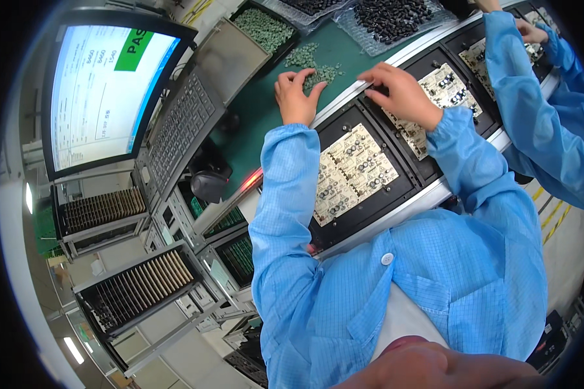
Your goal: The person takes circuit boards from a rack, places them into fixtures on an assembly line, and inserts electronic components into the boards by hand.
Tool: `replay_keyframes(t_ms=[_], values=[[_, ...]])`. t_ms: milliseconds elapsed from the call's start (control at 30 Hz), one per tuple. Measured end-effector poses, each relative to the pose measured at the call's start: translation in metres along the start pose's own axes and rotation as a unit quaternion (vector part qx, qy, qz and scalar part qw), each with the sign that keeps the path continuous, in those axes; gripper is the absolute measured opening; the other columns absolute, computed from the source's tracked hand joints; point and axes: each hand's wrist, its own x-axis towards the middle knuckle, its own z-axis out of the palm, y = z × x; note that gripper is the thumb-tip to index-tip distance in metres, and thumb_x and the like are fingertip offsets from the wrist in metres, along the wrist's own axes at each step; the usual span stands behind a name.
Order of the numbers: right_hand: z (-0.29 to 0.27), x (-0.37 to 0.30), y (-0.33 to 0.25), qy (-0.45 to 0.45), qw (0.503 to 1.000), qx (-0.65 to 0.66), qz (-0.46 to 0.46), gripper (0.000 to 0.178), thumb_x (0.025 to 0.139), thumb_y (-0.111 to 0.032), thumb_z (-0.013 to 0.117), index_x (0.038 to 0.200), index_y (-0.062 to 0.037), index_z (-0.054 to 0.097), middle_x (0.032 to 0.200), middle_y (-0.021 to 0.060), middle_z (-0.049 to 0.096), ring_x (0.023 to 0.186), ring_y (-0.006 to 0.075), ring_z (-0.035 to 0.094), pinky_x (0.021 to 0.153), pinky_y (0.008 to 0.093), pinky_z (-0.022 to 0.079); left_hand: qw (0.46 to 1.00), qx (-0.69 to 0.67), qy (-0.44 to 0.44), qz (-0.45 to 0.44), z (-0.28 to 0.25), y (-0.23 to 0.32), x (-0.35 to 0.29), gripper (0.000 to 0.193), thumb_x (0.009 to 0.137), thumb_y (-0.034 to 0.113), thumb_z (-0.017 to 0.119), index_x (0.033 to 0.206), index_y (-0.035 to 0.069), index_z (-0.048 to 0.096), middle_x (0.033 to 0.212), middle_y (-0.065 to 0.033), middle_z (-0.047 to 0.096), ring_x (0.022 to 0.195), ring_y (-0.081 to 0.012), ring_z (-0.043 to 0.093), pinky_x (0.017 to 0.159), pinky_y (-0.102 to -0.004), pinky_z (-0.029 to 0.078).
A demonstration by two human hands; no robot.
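My left hand (296,100) rests at a pile of small green components (319,76) on the green mat, its thumb and index finger spread at the near edge of the pile. To the right, my right hand (405,97) hovers above the metal rail and the edge of a black tray, its fingers bent and apart from the thumb; I make out nothing between them. Below my hands lies a pale circuit board (355,170) in a black carrier tray (401,189), with several small round parts on it. Another pale circuit board (449,89) sits partly behind my right wrist.
At the left stand a monitor (110,97), a keyboard (182,123) and a black scanner (209,178). A bin of green components (263,29) and a bag of black components (392,19) lie at the back. A co-worker's blue sleeve (516,78) reaches in at the right.
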Motion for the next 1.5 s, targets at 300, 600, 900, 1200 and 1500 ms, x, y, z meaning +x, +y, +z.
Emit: replay_keyframes(t_ms=[300, 600, 900, 1200, 1500], values=[[0.067, 0.122, 0.035, -0.058, 0.988, -0.129, -0.064, 0.04, 0.1, -0.027, 0.064, 0.134, -0.0067, 0.067, 0.13, 0.0157, 0.066, 0.123, 0.0359, 0.063, 0.105, 0.0466, 0.051, 0.996, -0.077, 0.023, 0.043, 0.005, -0.008, -0.005, 0.013, 0.089, 0.013, 0.079, 0.099, 0.009, 0.073, 0.107, -0.0081, 0.065, 0.102, -0.0296, 0.061, 0.09, -0.0402, 0.051], [0.109, 0.126, 0.04, -0.102, 0.966, -0.044, -0.234, 0.044, 0.089, -0.013, 0.06, 0.131, -0.0023, 0.068, 0.145, 0.0158, 0.062, 0.13, 0.0374, 0.059, 0.111, 0.0476, 0.047, 0.999, -0.023, -0.016, -0.026, 0.007, -0.025, -0.001, 0.073, 0.094, 0.018, 0.059, 0.162, 0.007, 0.036, 0.166, -0.0138, 0.039, 0.156, -0.0331, 0.031, 0.129, -0.0509, 0.019], [-0.004, 0.117, 0.088, 0.133, 0.923, -0.361, -0.008, 0.038, 0.084, -0.015, 0.071, 0.122, -0.0148, 0.072, 0.122, 0.0111, 0.068, 0.119, 0.0331, 0.062, 0.099, 0.0465, 0.053, 0.993, -0.062, -0.029, 0.095, -0.006, 0.0, -0.011, 0.039, 0.091, 0.022, 0.079, 0.128, 0.012, 0.074, 0.139, -0.0114, 0.068, 0.13, -0.0321, 0.063, 0.107, -0.0414, 0.052], [0.0, 0.106, 0.086, -0.037, 0.928, -0.363, 0.071, 0.034, 0.088, -0.026, 0.073, 0.12, -0.017, 0.067, 0.121, 0.0152, 0.061, 0.115, 0.0376, 0.06, 0.091, 0.0489, 0.056, 0.99, -0.137, 0.002, 0.027, -0.011, 0.0, -0.02, 0.009, 0.093, 0.011, 0.077, 0.1, 0.006, 0.077, 0.104, -0.0077, 0.07, 0.093, -0.0259, 0.07, 0.082, -0.0351, 0.057], [-0.016, 0.112, 0.112, 0.045, 0.989, -0.132, 0.041, 0.028, 0.091, -0.021, 0.076, 0.118, -0.0146, 0.074, 0.099, 0.0111, 0.077, 0.094, 0.0323, 0.073, 0.082, 0.0442, 0.058, 0.986, -0.132, 0.097, -0.04, -0.007, -0.011, -0.019, 0.012, 0.097, 0.009, 0.072, 0.109, 0.005, 0.072, 0.097, -0.0086, 0.068, 0.084, -0.0228, 0.067, 0.076, -0.0335, 0.054]])
